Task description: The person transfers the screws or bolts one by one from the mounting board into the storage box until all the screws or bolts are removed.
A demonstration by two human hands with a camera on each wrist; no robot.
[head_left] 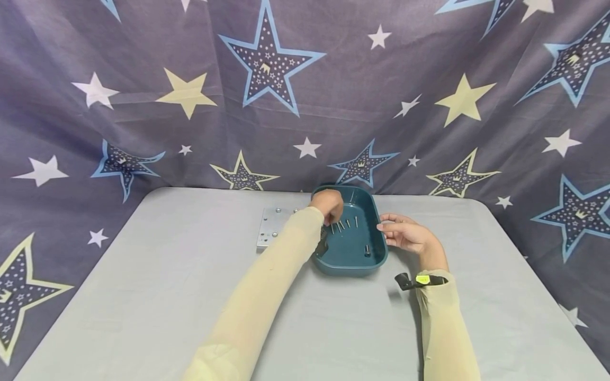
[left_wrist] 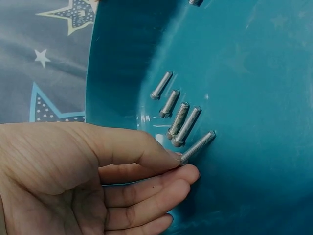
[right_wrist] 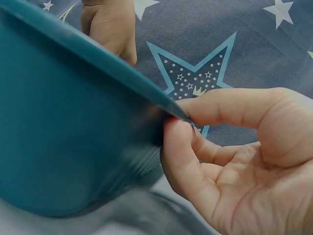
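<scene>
A teal plastic tray (head_left: pixel 350 271) lies at the back middle of the table, with several silver socket-head screws (left_wrist: pixel 188 125) in a loose row on its floor. My left hand (head_left: pixel 329 203) reaches inside it. Thumb and forefinger pinch one screw (left_wrist: pixel 199 145) by its head end in the left wrist view, and the threaded end points away from the hand. From the right, my right hand (head_left: pixel 405 235) holds the tray by its side rim (right_wrist: pixel 146 93), thumb above and forefinger below in the right wrist view.
Just left of the tray is a silver metal plate (head_left: pixel 267 225) with holes and screws in it, partly hidden by the left sleeve. A thicker dark screw (head_left: pixel 367 251) lies near the tray's front right corner. A star-patterned curtain (head_left: pixel 305 95) hangs behind the table.
</scene>
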